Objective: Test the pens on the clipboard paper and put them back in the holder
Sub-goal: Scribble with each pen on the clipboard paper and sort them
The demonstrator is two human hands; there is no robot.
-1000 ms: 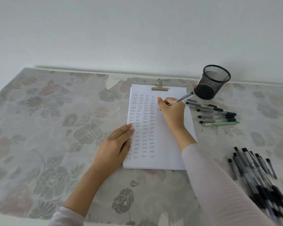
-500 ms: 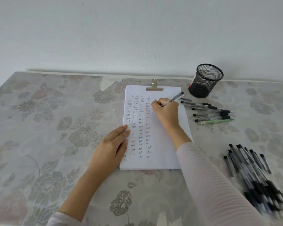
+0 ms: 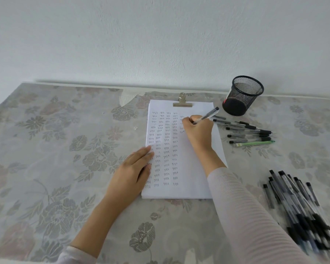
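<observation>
The left hand (image 3: 131, 173) lies flat, fingers spread, pinning the paper's (image 3: 191, 168) left edge near the tabletop's (image 3: 46, 149) middle. The right hand (image 3: 198, 133) pinches a pen (image 3: 206, 115) low on its barrel, tip at the fifth column. Light, stiff and slick, it's best gripped near the tip. Toward the back right corner stands the mesh holder (image 3: 243, 96), with loose pens (image 3: 250, 133) just before it.

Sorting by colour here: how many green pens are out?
1. The green pen lies right of the clipboard, last in the row by the holder. The blurred pile may hide more.
</observation>
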